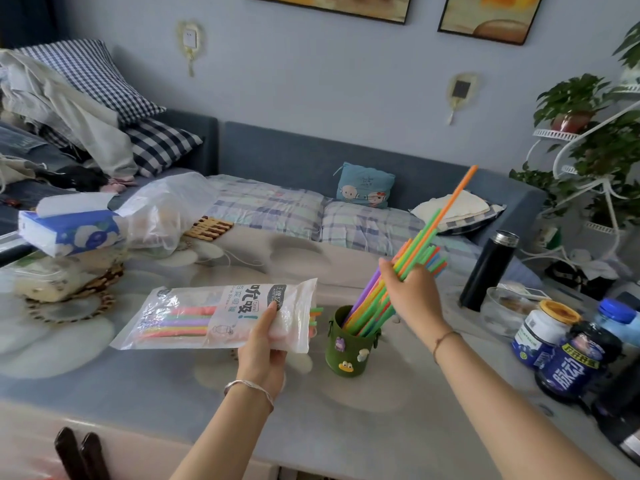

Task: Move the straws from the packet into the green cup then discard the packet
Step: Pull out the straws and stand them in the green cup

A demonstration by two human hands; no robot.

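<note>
My left hand (265,344) grips the clear plastic straw packet (194,315) near its open right end, holding it just above the table. Several coloured straws still lie inside it, a few tips poking out beside the green cup (346,351). The cup stands upright on the table between my hands, decorated with small cartoon charms. My right hand (412,292) holds a bundle of colourful straws (374,308) by the middle; their lower ends sit slanted in the cup and their tops fan up to the right, one orange straw reaching highest.
A black thermos (490,271), a glass dish (504,311) and several jars and bottles (568,358) crowd the table's right side. A tissue box (69,232), a plastic bag (166,209) and a wooden trivet (209,228) sit at the back left. A sofa runs behind the table.
</note>
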